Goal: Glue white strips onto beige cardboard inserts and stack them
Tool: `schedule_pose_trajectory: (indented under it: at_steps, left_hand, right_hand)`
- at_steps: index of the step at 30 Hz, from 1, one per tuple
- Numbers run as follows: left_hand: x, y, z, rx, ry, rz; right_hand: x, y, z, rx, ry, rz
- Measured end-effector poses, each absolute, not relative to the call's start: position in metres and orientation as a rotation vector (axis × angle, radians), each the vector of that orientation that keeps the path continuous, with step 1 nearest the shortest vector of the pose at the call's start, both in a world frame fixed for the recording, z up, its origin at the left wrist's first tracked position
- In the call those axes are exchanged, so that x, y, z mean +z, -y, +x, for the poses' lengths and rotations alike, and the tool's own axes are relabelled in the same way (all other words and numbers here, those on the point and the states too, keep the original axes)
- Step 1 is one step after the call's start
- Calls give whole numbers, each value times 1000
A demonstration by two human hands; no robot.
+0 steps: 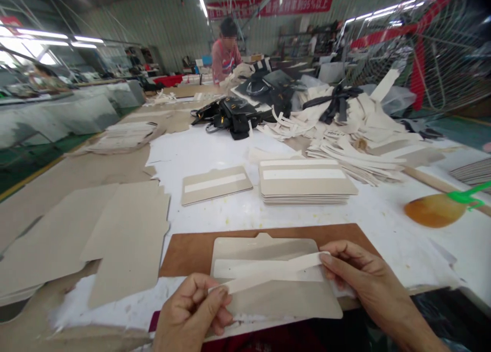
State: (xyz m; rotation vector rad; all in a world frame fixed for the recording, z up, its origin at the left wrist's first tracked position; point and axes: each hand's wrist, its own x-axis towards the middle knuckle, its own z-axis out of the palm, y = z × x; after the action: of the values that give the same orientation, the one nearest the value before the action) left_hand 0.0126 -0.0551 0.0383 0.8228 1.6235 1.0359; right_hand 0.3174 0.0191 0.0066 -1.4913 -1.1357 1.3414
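A grey card panel (284, 301) with a white band across it lies on a brown board (192, 249) at the table's near edge. Over it stretches a narrow white strip (268, 272), slanting up to the right. My left hand (192, 311) pinches the strip's left end between thumb and fingers. My right hand (364, 280) pinches its right end. Both hands are closed on the strip, just above the panel.
Beyond lie a stack of finished grey panels (307, 183), a single panel (215, 184), loose grey sheets (115, 234) at left, a heap of white strips and pieces (356, 137), black bags (233, 116) and an orange brush with green handle (437, 209). A person (226, 50) works at the far end.
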Motion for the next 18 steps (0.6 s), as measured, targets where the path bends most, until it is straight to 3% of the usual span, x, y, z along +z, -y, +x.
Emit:
schedule_pose_trajectory:
  at_steps: [4,18]
  left_hand:
    - [33,42,-1,1012,-1591,889]
    - [28,2,1,1004,-1936,1325]
  right_hand:
    - [8,-33,327,1123,1460,-1645]
    - [-16,-51,327,783,1506,-1909]
